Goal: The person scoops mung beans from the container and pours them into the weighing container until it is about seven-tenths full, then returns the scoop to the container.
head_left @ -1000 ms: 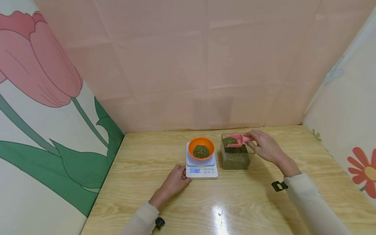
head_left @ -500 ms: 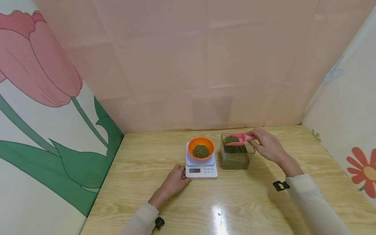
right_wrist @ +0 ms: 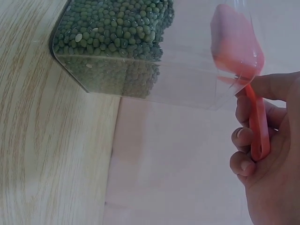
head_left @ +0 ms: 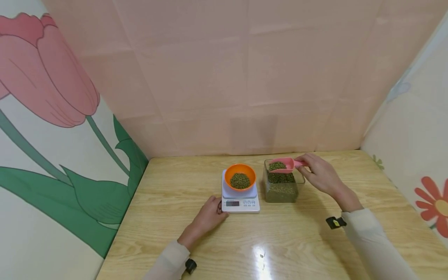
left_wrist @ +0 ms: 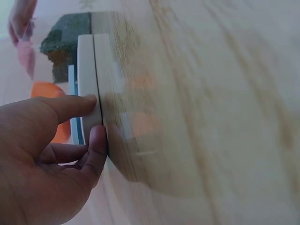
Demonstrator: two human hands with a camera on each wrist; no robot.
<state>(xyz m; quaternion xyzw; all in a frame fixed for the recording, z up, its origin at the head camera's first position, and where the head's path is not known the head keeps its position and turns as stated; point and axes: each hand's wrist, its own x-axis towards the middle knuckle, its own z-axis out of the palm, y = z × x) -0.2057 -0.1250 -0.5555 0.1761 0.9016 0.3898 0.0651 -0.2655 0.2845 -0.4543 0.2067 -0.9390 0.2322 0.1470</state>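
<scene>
In the head view, the scale (head_left: 241, 209) sits on the wooden table (head_left: 168, 186), its display too dark to read. On its platform stands the orange bowl (head_left: 241, 168), holding a heap of green beans (head_left: 240, 181). The left hand (head_left: 209, 214) has its thumb and bent fingers at the scale's near left corner. Just right of the scale, apart from it, stands the clear tub (head_left: 281, 194), also holding beans. The right hand (head_left: 320, 175) grips the handle of the pink scoop (head_left: 289, 164), whose blade lies level over the tub's opening with beans in it. Pale sleeves (head_left: 374, 241) cover both forearms, and a pink sheet (head_left: 196, 77) hangs behind, between a tulip (head_left: 56, 74) on one side and a red flower (head_left: 434, 204) on the other. In the left wrist view, that hand is nearly closed, thumb and fingertips against the scale's edge, one fingertip low by the table; the bowl, tub and scoop show beyond. In the right wrist view, the fingers are curled firmly round the scoop's handle; the blade shows through the tub's clear wall, above the beans and well apart from their surface.
</scene>
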